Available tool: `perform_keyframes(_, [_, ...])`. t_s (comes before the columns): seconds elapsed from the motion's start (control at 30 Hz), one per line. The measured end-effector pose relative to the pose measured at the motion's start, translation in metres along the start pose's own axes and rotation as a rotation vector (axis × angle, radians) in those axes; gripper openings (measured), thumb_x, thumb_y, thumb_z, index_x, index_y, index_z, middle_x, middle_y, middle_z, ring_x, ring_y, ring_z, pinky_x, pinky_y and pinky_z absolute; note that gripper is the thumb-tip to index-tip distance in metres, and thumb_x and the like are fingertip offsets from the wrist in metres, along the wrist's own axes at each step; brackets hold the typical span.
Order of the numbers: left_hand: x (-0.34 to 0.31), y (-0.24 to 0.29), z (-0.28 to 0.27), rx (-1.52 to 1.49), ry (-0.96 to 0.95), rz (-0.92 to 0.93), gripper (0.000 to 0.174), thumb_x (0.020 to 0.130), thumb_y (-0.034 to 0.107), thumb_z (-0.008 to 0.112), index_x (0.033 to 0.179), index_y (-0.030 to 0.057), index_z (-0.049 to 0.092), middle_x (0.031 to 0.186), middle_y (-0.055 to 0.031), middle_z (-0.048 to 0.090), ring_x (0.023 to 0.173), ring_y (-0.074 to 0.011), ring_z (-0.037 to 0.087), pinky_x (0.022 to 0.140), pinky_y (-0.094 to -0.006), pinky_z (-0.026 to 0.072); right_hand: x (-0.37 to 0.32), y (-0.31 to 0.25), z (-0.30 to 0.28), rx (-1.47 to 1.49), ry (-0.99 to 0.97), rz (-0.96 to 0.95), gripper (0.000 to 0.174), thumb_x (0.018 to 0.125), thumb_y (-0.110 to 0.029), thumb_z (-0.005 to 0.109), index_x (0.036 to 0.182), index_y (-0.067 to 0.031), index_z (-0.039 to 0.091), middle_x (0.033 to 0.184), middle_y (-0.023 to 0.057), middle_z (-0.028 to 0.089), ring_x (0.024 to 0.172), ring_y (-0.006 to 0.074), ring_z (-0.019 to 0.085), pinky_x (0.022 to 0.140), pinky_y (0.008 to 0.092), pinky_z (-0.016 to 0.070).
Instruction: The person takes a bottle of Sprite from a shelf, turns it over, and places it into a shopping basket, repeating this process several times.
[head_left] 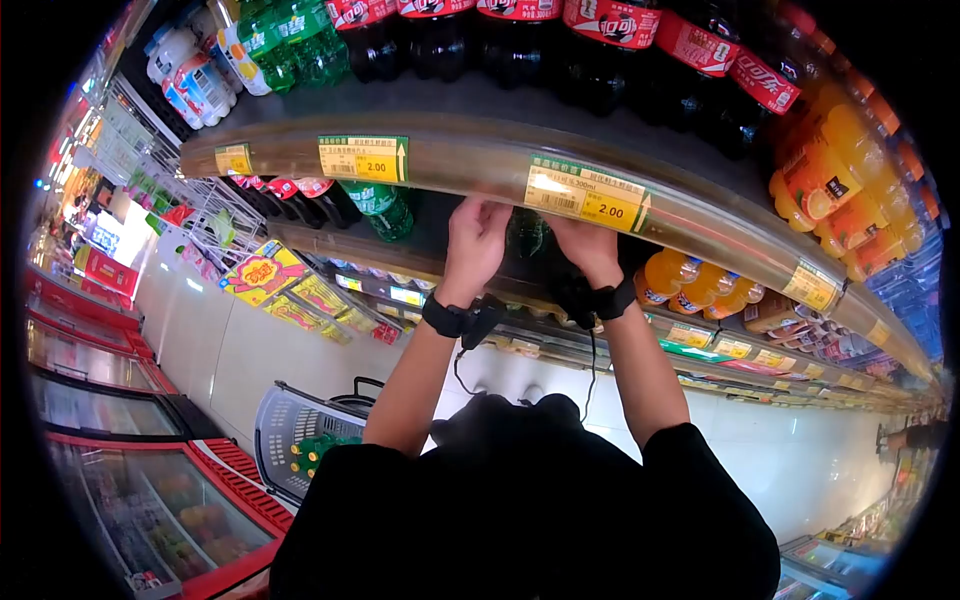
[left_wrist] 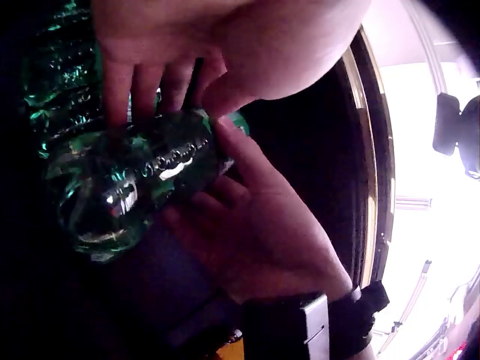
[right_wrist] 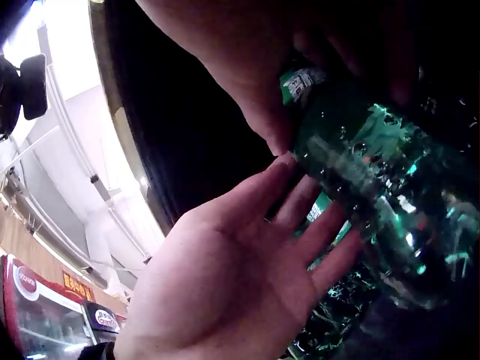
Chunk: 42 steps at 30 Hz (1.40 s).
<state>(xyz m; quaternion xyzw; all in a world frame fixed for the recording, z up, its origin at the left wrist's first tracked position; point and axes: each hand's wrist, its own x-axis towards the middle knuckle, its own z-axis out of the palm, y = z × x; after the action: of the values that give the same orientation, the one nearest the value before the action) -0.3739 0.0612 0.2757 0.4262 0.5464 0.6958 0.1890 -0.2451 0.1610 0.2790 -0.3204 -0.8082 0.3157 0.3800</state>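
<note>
A green see-through drink bottle [left_wrist: 150, 180] lies tilted between my two hands, under the price-tag rail of the upper shelf. My left hand [head_left: 476, 245] holds it from one side, the fingers along its body and the thumb near the cap end. From the other side my right hand [head_left: 588, 248] grips it, thumb up by the neck and fingers beneath. Both thumbs come close together near the bottle's neck in the left wrist view. In the head view the rail hides the fingertips and most of the bottle. More green bottles [left_wrist: 64, 82] lie right behind it.
Cola bottles [head_left: 610, 25] and green bottles [head_left: 290, 45] fill the shelf above the rail [head_left: 450, 150]. Orange drink bottles [head_left: 700, 285] stand right of my hands. A grey basket [head_left: 285, 420] with green bottles sits on the floor at left, beside red freezers [head_left: 200, 510].
</note>
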Motion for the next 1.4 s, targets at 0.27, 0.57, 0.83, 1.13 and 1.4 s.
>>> perform_keyframes(0.27, [-0.018,0.018,0.003,-0.021,0.036,0.016,0.029,0.096,0.005,0.057,0.124,-0.0032,0.056,0.111,-0.0093,0.066,0.097,-0.0111,0.062,0.083,-0.0240,0.0488,-0.001,-0.032,-0.010,0.199,-0.086,0.025,0.052,0.078,-0.043,0.080,0.114,-0.0072,0.067,0.111,0.0071,0.069,0.100,0.0212,0.065,0.085,0.0307,0.0499])
perform_keyframes(0.57, [-0.046,0.036,-0.013,0.006,0.214,0.026,0.041,0.094,0.006,0.060,0.133,-0.0052,0.051,0.121,-0.0124,0.063,0.105,-0.0167,0.063,0.091,-0.0281,0.0486,-0.006,-0.052,0.005,0.258,-0.220,0.030,0.055,0.075,-0.035,0.084,0.112,0.0008,0.066,0.102,0.0090,0.071,0.083,0.0088,0.063,0.072,0.0240,0.0494])
perform_keyframes(0.83, [-0.086,0.045,-0.051,0.275,0.326,-0.034,0.042,0.094,0.009,0.062,0.133,-0.0045,0.053,0.112,-0.0145,0.068,0.100,-0.0165,0.065,0.088,-0.0314,0.0499,-0.026,-0.088,0.028,0.230,-0.367,-0.008,0.050,0.078,-0.047,0.076,0.107,-0.0067,0.070,0.073,0.0109,0.071,0.061,0.0199,0.069,0.060,0.0315,0.0510])
perform_keyframes(1.13, [-0.159,0.066,-0.117,0.170,0.454,-0.067,0.045,0.095,0.009,0.061,0.138,-0.0005,0.049,0.103,-0.0117,0.070,0.089,-0.0104,0.063,0.074,-0.0247,0.0518,-0.073,-0.128,0.069,0.447,-0.536,-0.091,0.045,0.089,-0.026,0.067,0.124,0.0021,0.061,0.082,0.0170,0.072,0.074,0.0198,0.071,0.066,0.0302,0.0529])
perform_keyframes(1.4, [-0.225,0.108,-0.175,0.095,0.662,-0.041,0.050,0.094,0.007,0.062,0.140,-0.0007,0.046,0.126,-0.0128,0.060,0.112,-0.0164,0.059,0.089,-0.0294,0.0516,-0.127,-0.199,0.115,0.682,-0.809,-0.010,0.049,0.092,-0.016,0.067,0.135,0.0024,0.052,0.098,0.0095,0.070,0.079,0.0099,0.064,0.065,0.0226,0.0516])
